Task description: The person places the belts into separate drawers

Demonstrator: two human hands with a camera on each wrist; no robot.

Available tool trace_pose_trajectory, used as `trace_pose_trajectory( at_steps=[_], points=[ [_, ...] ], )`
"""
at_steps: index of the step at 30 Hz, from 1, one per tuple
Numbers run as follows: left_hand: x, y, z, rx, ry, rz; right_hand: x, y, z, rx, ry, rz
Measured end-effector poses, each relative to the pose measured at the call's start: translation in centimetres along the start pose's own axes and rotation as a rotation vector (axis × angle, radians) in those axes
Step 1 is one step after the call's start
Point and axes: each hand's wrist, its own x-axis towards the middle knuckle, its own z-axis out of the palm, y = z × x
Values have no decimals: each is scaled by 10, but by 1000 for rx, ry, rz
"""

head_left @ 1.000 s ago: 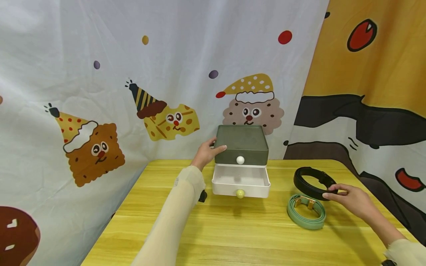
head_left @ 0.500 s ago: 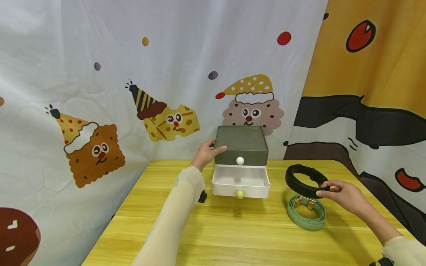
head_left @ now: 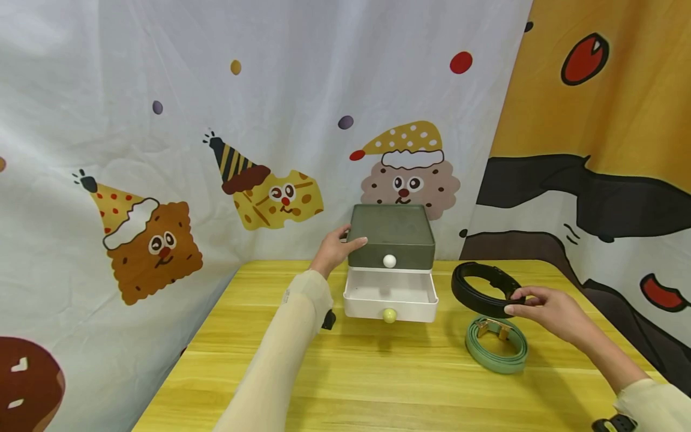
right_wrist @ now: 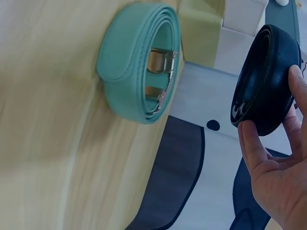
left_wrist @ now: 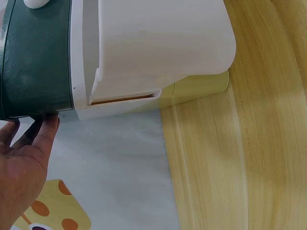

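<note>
A small drawer box (head_left: pixel 391 225) stands at the back of the table. Its dark green upper drawer is closed, while the white lower drawer (head_left: pixel 391 308) is pulled out and holds nothing visible. My left hand (head_left: pixel 330 251) rests against the box's left side, thumb over the green part; the left wrist view shows its fingers (left_wrist: pixel 45 136) touching the side wall. My right hand (head_left: pixel 550 313) pinches a coiled black belt (head_left: pixel 477 300) by its right edge, above the table. Just below it lies a coiled green belt (head_left: pixel 495 363) with a gold buckle.
The yellow wood-grain table (head_left: pixel 378 384) spreads in front of the box. A printed cloth (head_left: pixel 291 78) hangs close behind. In the left wrist view a yellowish bottom tier (left_wrist: pixel 201 86) shows under the pulled-out drawer.
My right hand has carried the black belt leftward and slightly up, toward the drawer box. My left hand, the box and the green belt have stayed put.
</note>
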Motion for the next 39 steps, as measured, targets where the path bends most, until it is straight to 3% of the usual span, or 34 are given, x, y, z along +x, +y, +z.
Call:
trace_pose_trajectory(
  at_steps=[20,39],
  points=[
    [2,-1,0,-11,1,-13,-1,-38,2,60,-26,-50],
    [2,-1,0,7,6,-10,2,-66,15,117,-64,-106]
  ],
)
